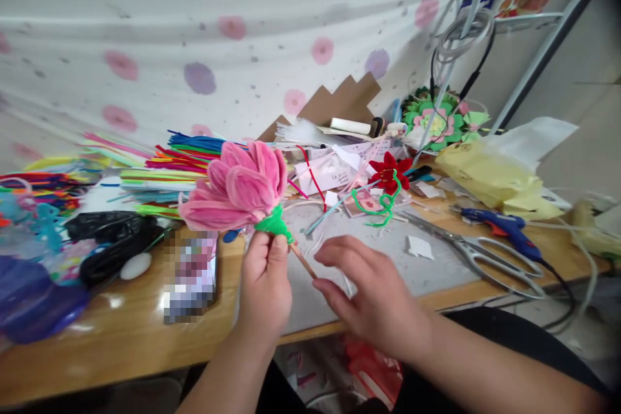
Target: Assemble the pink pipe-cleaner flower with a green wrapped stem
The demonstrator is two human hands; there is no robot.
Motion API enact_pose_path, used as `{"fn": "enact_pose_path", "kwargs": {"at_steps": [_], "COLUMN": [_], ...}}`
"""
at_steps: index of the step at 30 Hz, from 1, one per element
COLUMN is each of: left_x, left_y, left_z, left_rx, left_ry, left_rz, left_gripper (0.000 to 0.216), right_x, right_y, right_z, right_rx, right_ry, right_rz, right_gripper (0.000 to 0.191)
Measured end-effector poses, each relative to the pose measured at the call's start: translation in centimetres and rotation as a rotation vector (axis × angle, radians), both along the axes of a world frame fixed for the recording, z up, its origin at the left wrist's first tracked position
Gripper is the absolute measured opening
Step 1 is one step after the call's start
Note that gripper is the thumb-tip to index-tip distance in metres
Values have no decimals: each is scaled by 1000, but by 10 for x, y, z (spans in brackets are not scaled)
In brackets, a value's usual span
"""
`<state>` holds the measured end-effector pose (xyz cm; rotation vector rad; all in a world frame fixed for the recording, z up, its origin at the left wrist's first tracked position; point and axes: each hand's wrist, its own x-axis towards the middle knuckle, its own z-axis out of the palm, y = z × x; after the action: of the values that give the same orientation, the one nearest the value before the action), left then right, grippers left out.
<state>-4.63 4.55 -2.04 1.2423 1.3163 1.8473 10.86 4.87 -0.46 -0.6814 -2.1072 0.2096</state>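
Note:
A large pink flower of fuzzy pipe cleaners (247, 181) stands tilted to the left in front of me. Its base is wrapped in green pipe cleaner (274, 223), and a thin brown stick (303, 260) runs from it down to the right. My left hand (266, 278) is closed round the green base, thumb and fingers pressed on it. At the stick's lower end is my right hand (369, 294), its thumb tip at the stick and its fingers curved but apart. Behind lies a red pipe-cleaner flower (389, 171) with a curly green stem (381, 207).
Scissors (478, 259) and a blue glue gun (507, 226) lie at right, cables trailing. Bundles of coloured pipe cleaners (165, 174) fill the back left. A pixelated phone-like object (191, 278) and a black bag (114, 233) are left. A yellow bag (490, 168) sits back right.

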Motion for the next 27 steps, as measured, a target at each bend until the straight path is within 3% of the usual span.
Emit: {"fn": "enact_pose_path", "kwargs": {"at_steps": [3,9,17,27], "left_x": [3,3,7,10], "left_y": [-3,-7,-14,-14], "left_z": [1,2,15,17], "left_rx": [5,-1,-10,41], "left_ry": [-30,-40,117,183], "left_rz": [4,-4,55,84], "left_gripper": [24,25,29,26], "right_x": [-11,-14,-17,-17], "right_y": [-10,-12,-17,-16], "right_z": [-5,-10,-15,-15], "right_rx": [121,105,91,120], "right_ry": [-125,-160,-172,-207], "right_rz": [-30,-53,-75,-102], "right_gripper": [44,63,64,67]}}
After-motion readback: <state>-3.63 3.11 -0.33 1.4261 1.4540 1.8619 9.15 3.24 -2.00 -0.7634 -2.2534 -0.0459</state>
